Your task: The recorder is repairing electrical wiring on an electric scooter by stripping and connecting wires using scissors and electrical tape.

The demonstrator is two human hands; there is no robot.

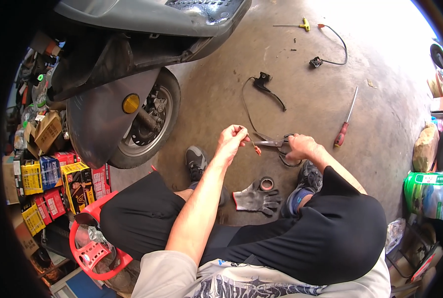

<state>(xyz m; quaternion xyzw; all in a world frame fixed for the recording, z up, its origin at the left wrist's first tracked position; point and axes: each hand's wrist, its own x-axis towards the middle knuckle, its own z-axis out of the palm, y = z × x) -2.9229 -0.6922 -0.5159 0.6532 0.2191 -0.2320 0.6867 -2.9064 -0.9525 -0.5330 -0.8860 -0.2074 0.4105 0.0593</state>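
Note:
My left hand pinches a thin dark cable between thumb and fingertips. A small red connector hangs at the cable's near end, just below those fingers. Upward, the cable runs to a black brake lever lying on the floor. My right hand is closed round the black handles of a pair of scissors. Their blades are spread and point left, with the tips beside the cable near the connector. Whether the blades touch the cable I cannot tell.
A scooter's front wheel stands at left, near stacked boxes and a red stool. On the floor lie a screwdriver, a yellow-handled tool, a switch with a cable, a grey glove and a tape roll.

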